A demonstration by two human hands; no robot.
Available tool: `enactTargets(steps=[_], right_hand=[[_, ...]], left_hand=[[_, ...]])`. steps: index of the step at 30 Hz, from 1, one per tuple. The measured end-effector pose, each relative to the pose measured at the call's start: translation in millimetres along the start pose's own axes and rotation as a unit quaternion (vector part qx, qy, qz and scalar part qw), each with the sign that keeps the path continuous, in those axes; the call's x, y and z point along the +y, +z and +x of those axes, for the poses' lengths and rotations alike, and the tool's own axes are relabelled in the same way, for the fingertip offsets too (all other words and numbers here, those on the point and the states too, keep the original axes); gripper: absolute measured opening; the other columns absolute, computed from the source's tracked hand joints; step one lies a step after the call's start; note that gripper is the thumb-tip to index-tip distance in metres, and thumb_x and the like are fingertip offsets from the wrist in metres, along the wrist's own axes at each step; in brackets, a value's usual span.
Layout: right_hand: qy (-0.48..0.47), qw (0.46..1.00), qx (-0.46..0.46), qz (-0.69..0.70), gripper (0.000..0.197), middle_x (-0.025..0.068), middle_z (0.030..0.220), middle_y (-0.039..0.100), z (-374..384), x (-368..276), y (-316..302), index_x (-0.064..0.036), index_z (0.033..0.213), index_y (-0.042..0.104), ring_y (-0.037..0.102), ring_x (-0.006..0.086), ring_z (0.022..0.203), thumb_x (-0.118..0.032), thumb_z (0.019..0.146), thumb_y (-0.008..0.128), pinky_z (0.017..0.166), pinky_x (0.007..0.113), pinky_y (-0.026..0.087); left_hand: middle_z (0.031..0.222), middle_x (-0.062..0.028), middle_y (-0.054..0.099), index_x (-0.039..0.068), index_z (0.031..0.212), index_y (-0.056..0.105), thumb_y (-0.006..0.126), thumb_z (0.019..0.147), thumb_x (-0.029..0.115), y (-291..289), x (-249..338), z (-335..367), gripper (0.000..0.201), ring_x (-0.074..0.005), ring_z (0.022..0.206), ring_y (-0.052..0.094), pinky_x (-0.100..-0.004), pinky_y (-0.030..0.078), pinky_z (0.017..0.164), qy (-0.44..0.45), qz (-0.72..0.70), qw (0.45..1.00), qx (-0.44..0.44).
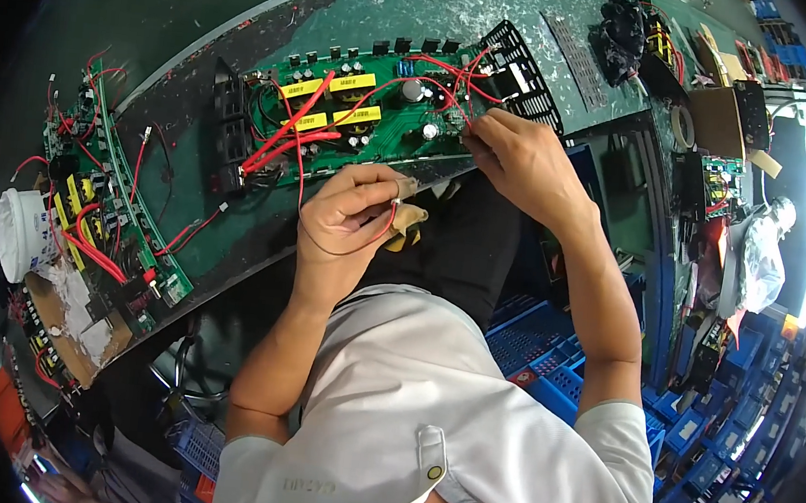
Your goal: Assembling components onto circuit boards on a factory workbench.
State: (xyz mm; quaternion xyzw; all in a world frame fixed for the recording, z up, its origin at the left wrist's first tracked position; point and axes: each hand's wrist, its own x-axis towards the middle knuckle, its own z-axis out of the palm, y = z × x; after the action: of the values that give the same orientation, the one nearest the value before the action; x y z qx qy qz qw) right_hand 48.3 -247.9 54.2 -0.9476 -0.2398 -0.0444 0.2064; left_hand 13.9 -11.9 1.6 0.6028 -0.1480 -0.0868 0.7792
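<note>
In front of me lies a green circuit board [396, 125] with yellow transformers [346, 85], capacitors and red wires, between a black end panel [230, 128] and a black slotted panel [527, 74]. My left hand [340, 221] is closed just off the board's near edge, its fingertips in tan covers. It pinches a thin red wire [365, 246] that loops below the fingers, with a small pale end at the fingertips. My right hand [523, 166] is closed in a pinch at the board's near right corner, beside the red wires; what its fingertips grip is hidden.
Another wired board [108, 194] stands at the left, by a white tub [24, 234] and a torn carton [75, 327]. Loose red wires [192, 229] lie on the green table. Further right are a tape roll [682, 126], a black bag [620, 40] and blue bins [566, 374].
</note>
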Motion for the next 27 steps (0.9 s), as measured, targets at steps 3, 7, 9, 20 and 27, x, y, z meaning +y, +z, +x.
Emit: enactTargets(steps=[3,7,9,20,27], right_hand=[[-0.001,1.0,0.01,0.006,0.013,0.013,0.077,0.056,0.3,0.5,1.1,0.0004,0.089,0.057,0.06,0.0336,0.068,-0.006,0.086,0.068,0.058,0.042,0.049],[-0.021,0.999,-0.026,-0.017,0.012,0.0121,0.078,0.057,1.0,5.8,3.4,0.0,0.09,0.058,0.061,0.0325,0.07,-0.008,0.086,0.066,0.059,0.042,0.05],[-0.028,0.999,-0.033,-0.02,0.012,0.0119,0.079,0.057,1.9,6.7,4.0,-0.0002,0.09,0.058,0.062,0.0322,0.07,-0.008,0.087,0.066,0.06,0.042,0.05],[-0.03,0.998,-0.036,-0.037,0.009,0.0139,0.079,0.059,2.5,9.7,6.9,-0.0002,0.087,0.056,0.063,0.0361,0.073,-0.005,0.081,0.06,0.061,0.045,0.05],[0.051,0.996,-0.027,0.061,0.011,0.0132,0.083,0.065,1.2,17.3,8.8,-0.0029,0.09,0.06,0.065,0.0365,0.078,-0.011,0.083,0.063,0.066,0.047,0.051]], left_hand=[[0.114,-0.0117,0.062,-0.004,0.109,0.069,0.07,0.082,-0.014,1.1,-2.7,0.6,0.029,-0.015,0.095,0.063,-0.0257,0.051,0.088,0.012,0.007,1.0,0.005],[0.109,-0.0101,0.064,-0.004,0.114,0.067,0.068,0.087,-0.008,1.2,-2.1,0.2,0.027,-0.0139,0.093,0.063,-0.0249,0.05,0.088,0.001,0.01,1.0,0.008],[0.102,-0.0086,0.067,-0.004,0.11,0.066,0.07,0.089,0.0,2.9,0.4,-0.2,0.022,-0.0126,0.088,0.064,-0.0234,0.051,0.081,-0.056,-0.039,0.997,0.024],[0.09,-0.0084,0.07,-0.003,0.102,0.061,0.069,0.087,-0.005,13.1,3.6,6.9,0.017,-0.0105,0.073,0.066,-0.022,0.054,0.066,-0.068,-0.106,0.99,0.058],[0.089,-0.0077,0.07,-0.002,0.103,0.064,0.071,0.085,-0.004,17.2,3.7,2.8,0.019,-0.011,0.072,0.066,-0.0221,0.053,0.064,-0.068,-0.087,0.991,0.072]])
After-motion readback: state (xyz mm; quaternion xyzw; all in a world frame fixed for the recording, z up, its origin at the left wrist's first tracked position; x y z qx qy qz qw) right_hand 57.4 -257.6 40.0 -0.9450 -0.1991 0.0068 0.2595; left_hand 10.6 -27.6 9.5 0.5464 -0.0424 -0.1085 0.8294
